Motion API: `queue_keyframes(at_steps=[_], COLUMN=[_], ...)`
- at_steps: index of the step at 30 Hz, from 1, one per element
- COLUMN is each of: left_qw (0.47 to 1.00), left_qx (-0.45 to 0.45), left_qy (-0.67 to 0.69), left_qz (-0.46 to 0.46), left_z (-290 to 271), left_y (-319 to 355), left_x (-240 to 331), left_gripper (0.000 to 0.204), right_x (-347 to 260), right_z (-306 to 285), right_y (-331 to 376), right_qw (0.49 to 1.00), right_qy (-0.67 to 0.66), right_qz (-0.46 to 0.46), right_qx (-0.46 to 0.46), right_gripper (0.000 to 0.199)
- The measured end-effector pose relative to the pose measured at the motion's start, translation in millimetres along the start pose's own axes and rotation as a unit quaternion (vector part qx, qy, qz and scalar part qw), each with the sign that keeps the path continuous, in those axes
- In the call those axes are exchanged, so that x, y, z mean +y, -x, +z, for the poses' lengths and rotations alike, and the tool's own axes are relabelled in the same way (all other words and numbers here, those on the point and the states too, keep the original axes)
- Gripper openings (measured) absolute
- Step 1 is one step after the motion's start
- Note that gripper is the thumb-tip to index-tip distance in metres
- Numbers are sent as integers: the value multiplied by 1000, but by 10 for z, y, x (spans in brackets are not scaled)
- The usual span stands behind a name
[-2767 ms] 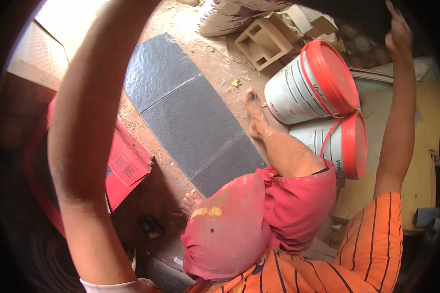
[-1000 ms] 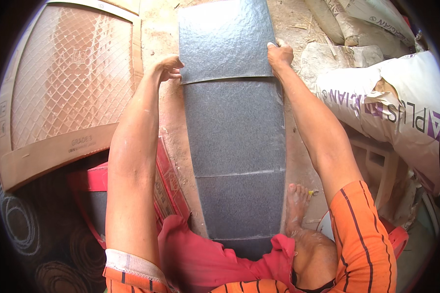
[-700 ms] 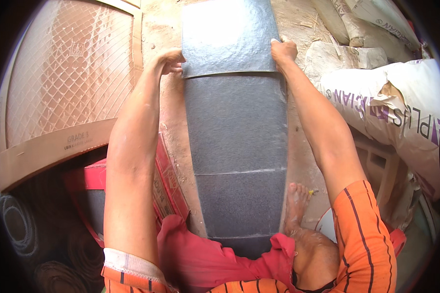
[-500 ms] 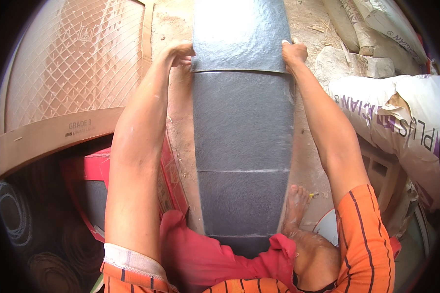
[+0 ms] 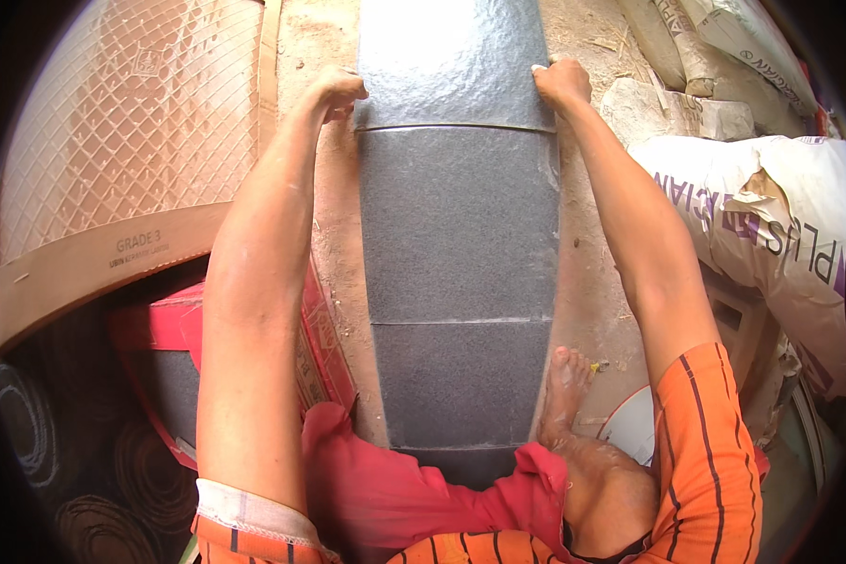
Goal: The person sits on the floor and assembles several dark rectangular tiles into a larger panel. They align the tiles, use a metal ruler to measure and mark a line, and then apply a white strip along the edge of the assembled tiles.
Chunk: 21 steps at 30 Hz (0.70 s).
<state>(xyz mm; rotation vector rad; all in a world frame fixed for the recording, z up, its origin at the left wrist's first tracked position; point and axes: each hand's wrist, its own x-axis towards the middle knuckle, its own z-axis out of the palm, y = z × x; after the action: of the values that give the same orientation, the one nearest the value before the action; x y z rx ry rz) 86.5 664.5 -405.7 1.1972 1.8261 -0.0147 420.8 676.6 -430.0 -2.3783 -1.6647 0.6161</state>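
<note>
Dark grey stone-look tiles run in a row away from me, edge to edge. The farthest tile (image 5: pixel 453 70) shines with glare, and a thin dark line parts it from the middle tile (image 5: pixel 459 221). A nearer tile (image 5: pixel 465 381) follows. At the far tile's left edge, my left hand (image 5: pixel 341 91) has its fingers curled in, fingertips against the side. My right hand (image 5: pixel 564 83) pinches the right edge, thumb toward the top face. The undersides of the fingers are hidden. Both arms reach straight forward.
Left stands a cardboard carton (image 5: pixel 113 244) with a lattice-patterned face, beside a red box (image 5: pixel 324 348). White printed sacks (image 5: pixel 761 207) and a pale block (image 5: pixel 672 111) lie on the right. My bare foot (image 5: pixel 564 385) rests beside the row, near a white round object (image 5: pixel 630 423).
The dark gap at the far tile's near edge looks thinner. Both hands keep to its sides, the right slightly higher in view. The whole view has shifted a little.
</note>
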Motion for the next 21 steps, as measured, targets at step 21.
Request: queue_keyframes(at_steps=[21], left_qw=[994], left_qx=[73], left_qy=[54], left_qz=[62], left_z=[285], left_y=[168], left_x=[58], left_gripper=[80], right_x=[267], right_z=[15], right_y=[-190], right_qw=[991], right_qy=[-109], right_qz=[-72], right_qx=[9], right_gripper=[46])
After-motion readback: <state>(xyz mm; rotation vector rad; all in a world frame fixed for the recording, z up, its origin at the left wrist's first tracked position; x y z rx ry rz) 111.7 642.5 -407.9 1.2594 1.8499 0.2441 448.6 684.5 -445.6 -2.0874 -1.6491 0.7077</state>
